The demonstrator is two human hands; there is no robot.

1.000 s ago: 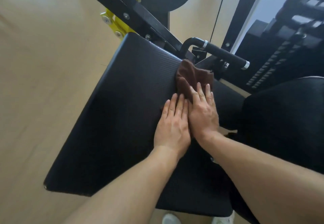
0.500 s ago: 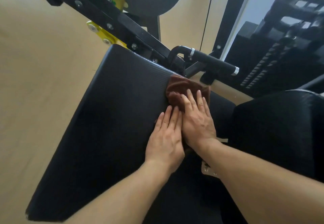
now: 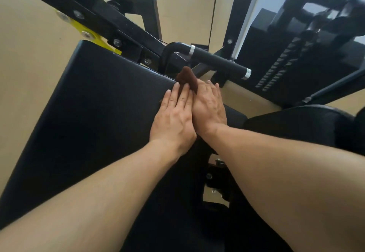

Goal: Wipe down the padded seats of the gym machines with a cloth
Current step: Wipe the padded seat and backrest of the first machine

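Both hands pressing cloth at the pad's far edge

Left hand [image 3: 173, 117] and right hand [image 3: 209, 105] are lying flat, fingers extended, side by side, pinning the brown cloth [image 3: 187, 80] against the black padded seat [image 3: 98, 103].

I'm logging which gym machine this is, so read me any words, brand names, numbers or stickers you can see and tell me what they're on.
None can be read.
Black padded seat: no print shows.
Brown cloth: no tag shows.
Yellow frame plate: bare, only bolts.
Weight stack: blurred, no numbers legible.

Black padded seat [image 3: 94, 113], brown cloth [image 3: 188, 80] at its far edge
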